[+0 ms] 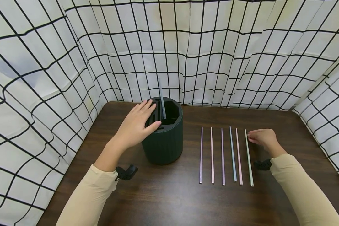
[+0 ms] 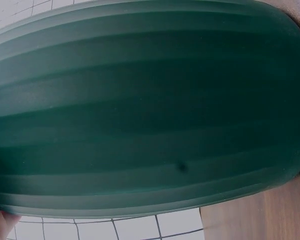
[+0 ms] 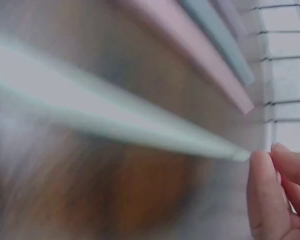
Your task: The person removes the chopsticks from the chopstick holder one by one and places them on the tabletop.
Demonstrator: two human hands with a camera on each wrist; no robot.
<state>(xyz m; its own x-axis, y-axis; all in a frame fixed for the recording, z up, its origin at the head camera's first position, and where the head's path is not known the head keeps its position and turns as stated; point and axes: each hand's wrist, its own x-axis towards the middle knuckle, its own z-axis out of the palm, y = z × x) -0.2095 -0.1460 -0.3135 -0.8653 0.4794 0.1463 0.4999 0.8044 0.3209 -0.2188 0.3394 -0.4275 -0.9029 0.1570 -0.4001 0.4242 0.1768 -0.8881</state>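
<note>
The left hand [image 1: 135, 125] is spread over the top of a dark green holder [image 1: 164, 147], its fingers extended across the compartments and its thumb lying over the near side of the rim. Just to the right of those fingers, a bluish stick [image 1: 162, 99] stands in the holder, tilted slightly. The right hand [image 1: 262, 138] has its fingers bent together at the far end of a pale green stick [image 1: 249, 160] on the counter [image 1: 169, 194]; whether they pinch that stick or only lie beside it, I cannot tell. Left of this stick, between the two hands, five more lie well apart from the holder: nearest the right hand a pink stick [image 1: 239, 157], close to it a blue stick [image 1: 233, 153], then a purple, a pink and a purple one. White cloth [image 1: 203, 62] with a black grid rises beyond both hands.
</note>
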